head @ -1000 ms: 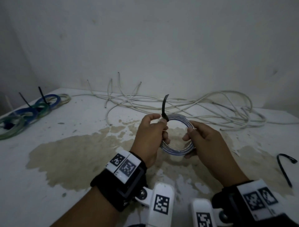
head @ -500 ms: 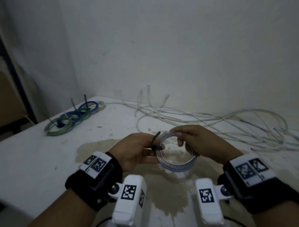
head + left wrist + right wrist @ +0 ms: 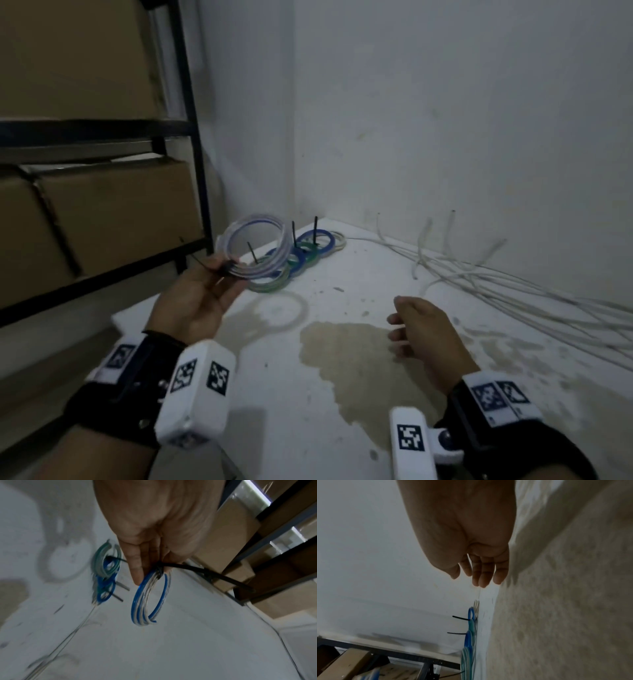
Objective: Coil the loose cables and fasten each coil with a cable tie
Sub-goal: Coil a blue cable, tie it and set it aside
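Note:
My left hand [image 3: 202, 294] pinches a blue-and-white cable coil [image 3: 255, 248] at its black cable tie [image 3: 209, 269], holding it in the air over the table's left end. In the left wrist view the coil [image 3: 149, 600] hangs from my fingers, the tie's tail [image 3: 205, 573] sticking out sideways. My right hand [image 3: 419, 329] hovers over the table with fingers loosely curled and holds nothing; in the right wrist view the right hand [image 3: 481, 573] is empty too. Loose white cables [image 3: 496, 277] lie along the far wall.
Several tied blue and green coils [image 3: 301, 255] lie in the table's far left corner, their tie tails upright. A black shelf frame [image 3: 191, 137] with cardboard boxes [image 3: 113, 212] stands left of the white table [image 3: 308, 411], which has a brown stain [image 3: 359, 363].
My right hand has let go of the coil and drawn back to the right. My left hand has carried the tied coil left, toward the pile of coils. The head view has swung left.

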The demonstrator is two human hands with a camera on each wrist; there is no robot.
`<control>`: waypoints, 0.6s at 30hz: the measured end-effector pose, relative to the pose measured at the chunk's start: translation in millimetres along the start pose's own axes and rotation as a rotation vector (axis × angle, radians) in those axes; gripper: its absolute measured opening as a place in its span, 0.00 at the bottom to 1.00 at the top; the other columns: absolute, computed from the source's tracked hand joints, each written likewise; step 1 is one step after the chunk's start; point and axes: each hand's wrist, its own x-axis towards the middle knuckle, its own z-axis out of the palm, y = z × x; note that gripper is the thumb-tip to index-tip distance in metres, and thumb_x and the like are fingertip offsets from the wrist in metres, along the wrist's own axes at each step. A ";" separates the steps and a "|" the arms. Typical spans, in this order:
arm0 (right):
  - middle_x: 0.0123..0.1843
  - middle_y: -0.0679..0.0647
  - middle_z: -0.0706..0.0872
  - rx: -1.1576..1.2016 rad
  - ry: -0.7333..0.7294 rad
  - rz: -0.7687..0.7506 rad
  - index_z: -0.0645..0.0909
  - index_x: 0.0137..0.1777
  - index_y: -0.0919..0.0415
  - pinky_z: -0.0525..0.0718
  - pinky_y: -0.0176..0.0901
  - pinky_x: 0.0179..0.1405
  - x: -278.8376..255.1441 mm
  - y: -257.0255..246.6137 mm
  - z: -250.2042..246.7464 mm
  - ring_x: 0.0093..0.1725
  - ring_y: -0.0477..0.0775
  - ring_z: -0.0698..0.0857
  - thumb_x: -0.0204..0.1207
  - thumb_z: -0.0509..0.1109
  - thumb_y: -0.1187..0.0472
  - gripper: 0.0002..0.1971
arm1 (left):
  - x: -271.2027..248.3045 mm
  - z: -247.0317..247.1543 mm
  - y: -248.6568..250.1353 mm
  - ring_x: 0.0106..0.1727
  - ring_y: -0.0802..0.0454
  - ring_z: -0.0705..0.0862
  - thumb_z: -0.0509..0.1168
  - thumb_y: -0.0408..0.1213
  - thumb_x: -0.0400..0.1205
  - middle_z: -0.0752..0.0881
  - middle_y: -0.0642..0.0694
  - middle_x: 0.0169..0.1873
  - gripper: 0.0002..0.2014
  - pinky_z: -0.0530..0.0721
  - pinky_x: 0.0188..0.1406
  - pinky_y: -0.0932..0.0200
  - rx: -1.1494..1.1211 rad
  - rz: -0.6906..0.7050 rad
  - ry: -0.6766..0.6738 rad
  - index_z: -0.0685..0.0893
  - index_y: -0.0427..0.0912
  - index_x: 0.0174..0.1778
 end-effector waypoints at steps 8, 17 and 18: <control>0.37 0.61 0.79 0.163 0.078 0.042 0.79 0.47 0.64 0.75 0.43 0.24 16.3 28.7 22.8 0.28 0.54 0.76 0.84 0.61 0.60 0.09 | 65.2 -53.9 15.7 0.34 0.50 0.87 0.59 0.24 0.80 0.87 0.41 0.29 0.06 0.90 0.42 0.53 -0.084 -0.105 0.124 0.80 0.35 0.40; 0.38 0.62 0.80 0.216 0.061 0.033 0.78 0.55 0.63 0.77 0.46 0.25 18.6 38.2 17.6 0.28 0.54 0.76 0.85 0.56 0.66 0.09 | 89.1 -63.6 -7.4 0.19 0.50 0.85 0.58 0.30 0.86 0.85 0.42 0.20 0.11 0.85 0.16 0.55 0.298 -0.222 0.221 0.79 0.33 0.39; 0.38 0.63 0.80 0.220 0.058 0.033 0.77 0.56 0.63 0.77 0.46 0.25 18.5 38.5 17.4 0.29 0.55 0.76 0.85 0.55 0.67 0.10 | 90.9 -63.4 -8.6 0.21 0.49 0.86 0.58 0.30 0.86 0.85 0.41 0.23 0.11 0.84 0.16 0.55 0.321 -0.230 0.228 0.79 0.33 0.40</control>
